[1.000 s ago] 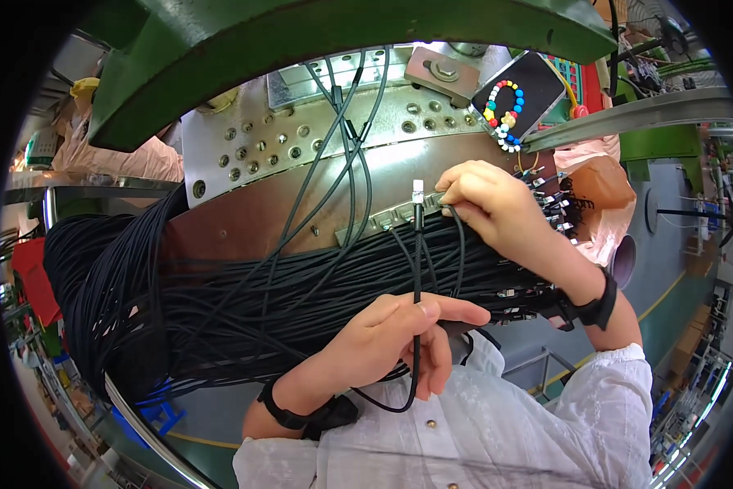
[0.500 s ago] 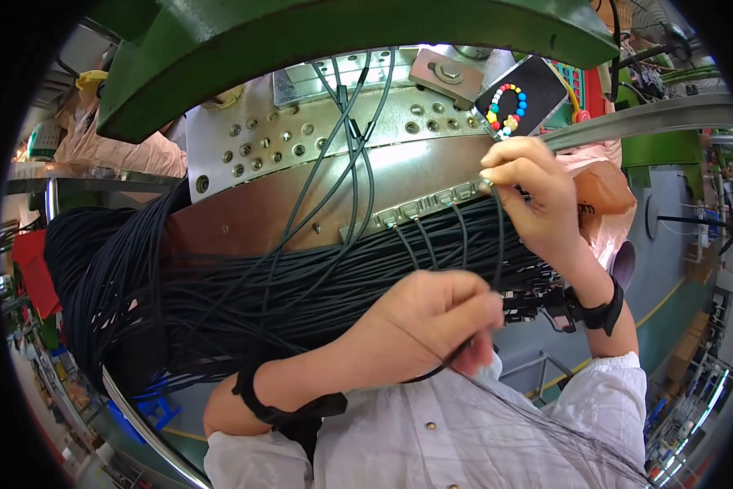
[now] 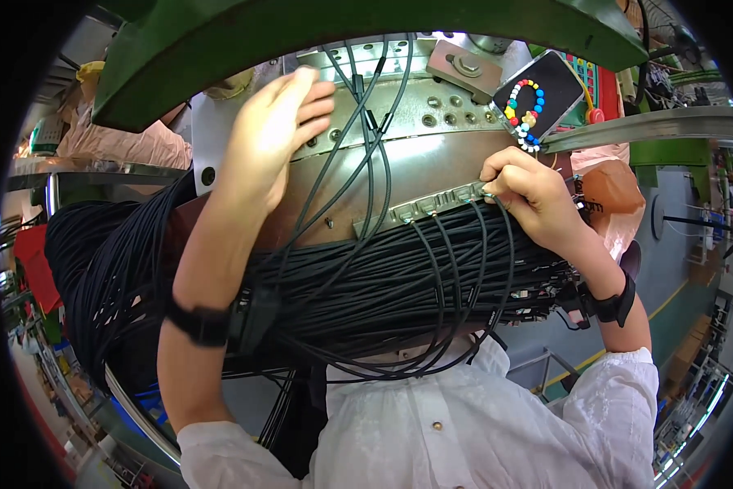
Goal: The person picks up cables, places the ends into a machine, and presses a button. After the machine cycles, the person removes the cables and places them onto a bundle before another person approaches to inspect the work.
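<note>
My right hand is closed in a pinch on the end of a black cable, at the right end of a slotted metal fixture strip. Several other cable ends sit in the strip, their cords hanging toward me. Raised over the left part of the metal plate, my left hand has its fingers stretched out and holds nothing visible. Just right of it, several black cables cross one another and run up under the green machine frame. A thick heap of black cables lies between my arms and the strip.
A green machine arm spans the top. Beyond the strip are a drilled metal plate and a bolted clamp block. A dark phone with a beaded strap lies at the right, beside a metal rail.
My left hand has moved from the cable near my chest up and left over the plate, and its fingers have opened. My right hand stays pinched at the strip.
</note>
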`<state>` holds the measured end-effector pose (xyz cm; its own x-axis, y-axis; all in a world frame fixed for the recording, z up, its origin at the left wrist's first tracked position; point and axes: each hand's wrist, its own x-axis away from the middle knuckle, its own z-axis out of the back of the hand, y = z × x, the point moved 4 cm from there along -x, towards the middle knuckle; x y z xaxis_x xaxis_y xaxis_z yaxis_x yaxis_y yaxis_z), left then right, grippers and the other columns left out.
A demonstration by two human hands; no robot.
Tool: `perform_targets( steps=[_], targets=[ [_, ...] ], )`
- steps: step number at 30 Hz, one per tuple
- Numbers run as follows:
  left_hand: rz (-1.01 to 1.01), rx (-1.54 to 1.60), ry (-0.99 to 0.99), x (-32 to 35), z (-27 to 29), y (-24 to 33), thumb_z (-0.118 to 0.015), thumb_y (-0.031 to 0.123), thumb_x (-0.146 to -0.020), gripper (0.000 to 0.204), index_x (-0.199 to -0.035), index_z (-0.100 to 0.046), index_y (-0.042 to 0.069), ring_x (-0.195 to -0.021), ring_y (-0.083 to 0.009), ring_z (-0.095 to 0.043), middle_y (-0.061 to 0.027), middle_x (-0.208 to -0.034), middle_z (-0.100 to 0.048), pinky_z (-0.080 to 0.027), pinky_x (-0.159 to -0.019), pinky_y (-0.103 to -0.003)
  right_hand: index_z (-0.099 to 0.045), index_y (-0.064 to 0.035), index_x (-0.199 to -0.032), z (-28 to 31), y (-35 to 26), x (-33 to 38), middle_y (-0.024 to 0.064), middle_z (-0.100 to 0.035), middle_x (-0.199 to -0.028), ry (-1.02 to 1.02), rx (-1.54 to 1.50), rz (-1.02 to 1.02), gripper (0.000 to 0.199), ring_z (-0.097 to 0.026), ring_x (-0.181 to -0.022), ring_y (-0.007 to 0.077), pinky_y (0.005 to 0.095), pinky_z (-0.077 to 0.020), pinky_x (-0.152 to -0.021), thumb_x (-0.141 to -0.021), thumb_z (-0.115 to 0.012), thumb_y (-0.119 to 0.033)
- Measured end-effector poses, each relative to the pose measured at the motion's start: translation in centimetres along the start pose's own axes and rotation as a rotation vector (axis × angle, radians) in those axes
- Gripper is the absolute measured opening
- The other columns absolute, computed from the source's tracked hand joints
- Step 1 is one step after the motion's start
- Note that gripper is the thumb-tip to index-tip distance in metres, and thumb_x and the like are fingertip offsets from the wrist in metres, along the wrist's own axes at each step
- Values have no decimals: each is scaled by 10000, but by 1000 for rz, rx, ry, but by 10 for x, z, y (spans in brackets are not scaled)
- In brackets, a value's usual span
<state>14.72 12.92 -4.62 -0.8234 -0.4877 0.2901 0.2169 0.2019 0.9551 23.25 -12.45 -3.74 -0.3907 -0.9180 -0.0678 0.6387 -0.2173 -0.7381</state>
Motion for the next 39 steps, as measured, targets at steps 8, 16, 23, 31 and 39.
perform_targets(
  steps=[8, 16, 23, 31, 39],
  targets=[
    [220, 515, -332, -29, -65, -28, -435, 282, -962, 328, -1002, -542, -25, -630, -133, -507, -62, -762, -559, -432, -559, -228, -590, -2, -982, 26, 10, -46, 91, -589, -996, 1, -155, 118, 187, -560, -929, 214, 289, -439, -807, -797, -584, -29],
    [193, 561, -418, -8, -66, -6, -474, 257, -938, 299, -1016, -540, -23, -548, -81, -384, 4, -663, -445, -348, -492, -200, -610, -20, -1012, 36, 53, -169, 71, -605, -840, 479, 598, -209, 309, -572, -811, 211, 315, -452, -711, -891, -515, -288],
    [425, 521, -288, 72, -66, 8, -444, 280, -944, 262, -933, -532, 33, -467, -61, -323, 32, -592, -384, -279, -415, -199, -617, -13, -943, 16, 15, -131, 53, -600, -769, 376, 442, 193, 323, -564, -697, 193, 327, -456, -652, -877, -526, -316],
    [-214, 803, 23, 169, 77, 74, -354, 274, -978, 333, -669, -327, 150, -407, -55, -186, 47, -520, -218, -190, -343, -225, -641, -59, -942, -9, 5, -102, 81, -607, -755, 31, 158, 18, 263, -599, -727, 280, 367, -478, -692, -855, -576, -298],
    [-198, -296, 693, 80, 255, 95, -466, 350, -944, 389, -1041, -562, -14, -691, -122, -601, -116, -893, -639, -474, -574, -194, -627, -62, -1006, -18, -25, -41, 98, -600, -880, 184, 534, 375, 253, -582, -836, 284, 363, -474, -761, -790, -634, -194]
  ],
)
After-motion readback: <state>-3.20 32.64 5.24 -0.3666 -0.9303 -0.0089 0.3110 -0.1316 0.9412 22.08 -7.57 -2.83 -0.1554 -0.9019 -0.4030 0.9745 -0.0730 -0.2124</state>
